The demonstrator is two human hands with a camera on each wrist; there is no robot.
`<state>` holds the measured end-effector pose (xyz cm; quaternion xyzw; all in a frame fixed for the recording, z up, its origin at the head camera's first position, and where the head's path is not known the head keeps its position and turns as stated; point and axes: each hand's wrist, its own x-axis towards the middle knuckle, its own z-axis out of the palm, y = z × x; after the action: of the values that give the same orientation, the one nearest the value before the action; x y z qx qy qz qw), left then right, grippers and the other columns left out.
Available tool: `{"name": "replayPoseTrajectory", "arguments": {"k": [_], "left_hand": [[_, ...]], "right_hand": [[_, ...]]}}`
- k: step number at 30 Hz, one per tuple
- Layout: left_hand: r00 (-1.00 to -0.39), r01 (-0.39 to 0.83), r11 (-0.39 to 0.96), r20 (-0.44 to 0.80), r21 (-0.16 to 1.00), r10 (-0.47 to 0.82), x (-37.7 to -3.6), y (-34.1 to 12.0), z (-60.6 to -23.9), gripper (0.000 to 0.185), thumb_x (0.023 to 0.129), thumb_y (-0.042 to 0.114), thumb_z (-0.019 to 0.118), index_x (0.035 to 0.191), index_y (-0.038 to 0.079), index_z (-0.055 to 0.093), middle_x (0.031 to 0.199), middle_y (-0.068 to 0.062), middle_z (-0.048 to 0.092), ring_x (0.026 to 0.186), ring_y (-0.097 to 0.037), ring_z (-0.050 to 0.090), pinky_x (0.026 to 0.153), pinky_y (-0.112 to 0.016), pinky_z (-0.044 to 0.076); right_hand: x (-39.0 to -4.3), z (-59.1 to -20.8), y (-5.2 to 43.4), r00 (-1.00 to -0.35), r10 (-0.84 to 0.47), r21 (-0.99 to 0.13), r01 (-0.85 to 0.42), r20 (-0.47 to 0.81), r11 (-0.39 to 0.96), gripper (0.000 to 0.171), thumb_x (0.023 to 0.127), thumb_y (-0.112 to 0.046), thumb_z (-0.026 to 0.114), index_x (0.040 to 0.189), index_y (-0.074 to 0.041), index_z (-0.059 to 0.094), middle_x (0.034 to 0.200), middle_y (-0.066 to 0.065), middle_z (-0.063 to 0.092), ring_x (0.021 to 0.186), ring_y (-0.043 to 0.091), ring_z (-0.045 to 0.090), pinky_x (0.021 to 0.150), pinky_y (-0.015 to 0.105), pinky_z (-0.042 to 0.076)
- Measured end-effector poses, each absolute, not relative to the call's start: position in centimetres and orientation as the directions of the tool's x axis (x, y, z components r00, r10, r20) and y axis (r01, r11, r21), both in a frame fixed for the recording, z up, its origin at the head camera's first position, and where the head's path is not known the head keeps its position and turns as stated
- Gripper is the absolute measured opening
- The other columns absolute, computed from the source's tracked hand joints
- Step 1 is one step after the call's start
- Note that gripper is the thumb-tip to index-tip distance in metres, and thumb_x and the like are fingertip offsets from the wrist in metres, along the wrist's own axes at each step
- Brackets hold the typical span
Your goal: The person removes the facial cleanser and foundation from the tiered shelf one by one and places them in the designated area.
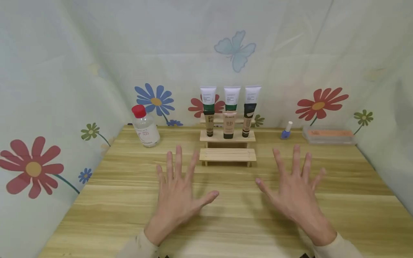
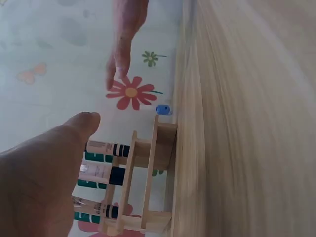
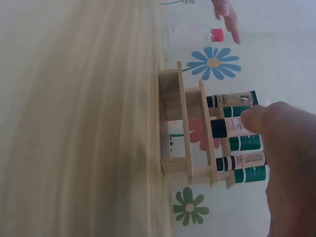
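Observation:
My left hand (image 1: pixel 175 197) hovers above the table with fingers spread, holding nothing. To its right, my right hand (image 1: pixel 297 195) is spread the same way and also holds nothing. Beyond them stands a stepped wooden rack (image 1: pixel 227 154) whose lowest step is bare. Its middle step carries a BB cream tube (image 1: pixel 229 125) between two slim beige-and-black tubes, a left one (image 1: pixel 209 124) and a right one (image 1: pixel 247 122). Behind these, three white tubes with green caps, such as the middle one (image 1: pixel 232 96), stand on the top step.
A clear bottle with a red cap (image 1: pixel 146 130) stands at the back left. Toward the back right are a small blue nail polish bottle (image 1: pixel 286 133) with a white cap and a clear flat case (image 1: pixel 329 135) with orange inside. A flowered cloth (image 1: pixel 180 53) hangs behind the wooden table (image 1: pixel 232 222).

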<state>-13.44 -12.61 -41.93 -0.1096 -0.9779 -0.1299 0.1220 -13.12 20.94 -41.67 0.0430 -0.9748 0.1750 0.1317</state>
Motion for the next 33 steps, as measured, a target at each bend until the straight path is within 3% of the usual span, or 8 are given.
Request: {"name": "replayPoseTrajectory", "arguments": {"k": [3, 6, 8, 11, 15, 20, 26, 33], "left_hand": [[-0.938, 0.280, 0.908, 0.290, 0.312, 0.190, -14.4, -12.6, -42.1, 0.123, 0.090, 0.087, 0.068, 0.180, 0.040, 0.000, 0.184, -0.013, -0.024, 0.171, -0.049, -0.002, 0.130, -0.077, 0.015], [-0.935, 0.309, 0.847, 0.300, 0.432, 0.188, -15.8, -12.4, -42.3, 0.113, 0.095, 0.069, 0.077, 0.181, 0.031, 0.013, 0.185, -0.020, -0.013, 0.167, -0.055, 0.017, 0.123, -0.076, 0.032], [-0.941, 0.305, 0.800, 0.295, 0.517, 0.169, -16.8, -12.3, -42.6, 0.107, 0.097, 0.058, 0.080, 0.179, 0.025, 0.020, 0.185, -0.022, -0.004, 0.162, -0.057, 0.029, 0.119, -0.077, 0.039], [-0.951, 0.284, 0.734, 0.278, 0.617, 0.134, -18.2, -11.9, -43.0, 0.097, 0.098, 0.047, 0.081, 0.176, 0.020, 0.029, 0.184, -0.024, 0.009, 0.161, -0.054, 0.035, 0.119, -0.076, 0.040], [-0.967, 0.240, 0.615, 0.239, 0.751, 0.085, -20.1, -11.4, -43.9, 0.082, 0.102, 0.039, 0.078, 0.171, 0.019, 0.039, 0.177, -0.023, 0.029, 0.153, -0.047, 0.048, 0.118, -0.068, 0.047], [-0.985, 0.157, 0.406, 0.173, 0.900, -0.002, -22.5, -11.3, -45.4, 0.057, 0.109, 0.032, 0.072, 0.161, 0.020, 0.053, 0.164, -0.019, 0.050, 0.138, -0.039, 0.065, 0.110, -0.055, 0.058], [-0.991, 0.117, 0.310, 0.132, 0.943, -0.029, -24.0, -11.8, -47.1, 0.040, 0.109, 0.025, 0.071, 0.149, 0.020, 0.066, 0.144, -0.012, 0.069, 0.128, -0.030, 0.072, 0.105, -0.048, 0.060], [-0.985, 0.171, 0.315, 0.164, 0.934, 0.050, -25.5, -12.8, -47.6, 0.030, 0.107, 0.021, 0.077, 0.138, 0.020, 0.076, 0.129, -0.007, 0.075, 0.119, -0.024, 0.073, 0.104, -0.043, 0.060]], "right_hand": [[-14.3, -41.2, 21.3, -0.959, -0.005, -0.451, -0.138, 0.283, 0.882, 0.104, 0.104, -0.069, 0.066, 0.180, -0.018, 0.017, 0.180, 0.037, 0.004, 0.161, 0.070, 0.009, 0.116, 0.094, 0.012], [-15.8, -40.7, 21.5, -0.948, 0.026, -0.609, -0.183, 0.318, 0.772, 0.095, 0.106, -0.051, 0.073, 0.177, -0.009, 0.025, 0.173, 0.036, 0.028, 0.155, 0.062, 0.033, 0.116, 0.083, 0.035], [-16.9, -40.4, 21.6, -0.931, 0.050, -0.692, -0.231, 0.361, 0.683, 0.086, 0.106, -0.042, 0.077, 0.172, -0.007, 0.035, 0.165, 0.030, 0.043, 0.150, 0.052, 0.045, 0.116, 0.073, 0.043], [-18.5, -40.2, 21.5, -0.916, 0.090, -0.782, -0.278, 0.390, 0.558, 0.073, 0.105, -0.032, 0.081, 0.165, -0.010, 0.047, 0.155, 0.019, 0.058, 0.143, 0.039, 0.057, 0.115, 0.059, 0.052], [-20.4, -39.8, 21.2, -0.923, 0.133, -0.863, -0.278, 0.362, 0.421, 0.065, 0.103, -0.029, 0.084, 0.160, -0.016, 0.055, 0.146, 0.009, 0.065, 0.138, 0.028, 0.063, 0.111, 0.045, 0.057], [-22.8, -39.1, 20.6, -0.925, 0.133, -0.906, -0.305, 0.355, 0.293, 0.061, 0.103, -0.026, 0.085, 0.156, -0.016, 0.059, 0.143, 0.007, 0.066, 0.133, 0.026, 0.064, 0.106, 0.032, 0.056], [-25.0, -38.8, 20.0, -0.919, 0.135, -0.914, -0.335, 0.370, 0.229, 0.057, 0.101, -0.024, 0.086, 0.152, -0.012, 0.062, 0.139, 0.008, 0.068, 0.129, 0.024, 0.066, 0.104, 0.027, 0.055], [-26.9, -38.3, 18.9, -0.930, 0.099, -0.928, -0.336, 0.355, 0.163, 0.062, 0.101, -0.025, 0.087, 0.156, -0.012, 0.061, 0.141, 0.015, 0.067, 0.131, 0.030, 0.068, 0.097, 0.021, 0.058]]}}
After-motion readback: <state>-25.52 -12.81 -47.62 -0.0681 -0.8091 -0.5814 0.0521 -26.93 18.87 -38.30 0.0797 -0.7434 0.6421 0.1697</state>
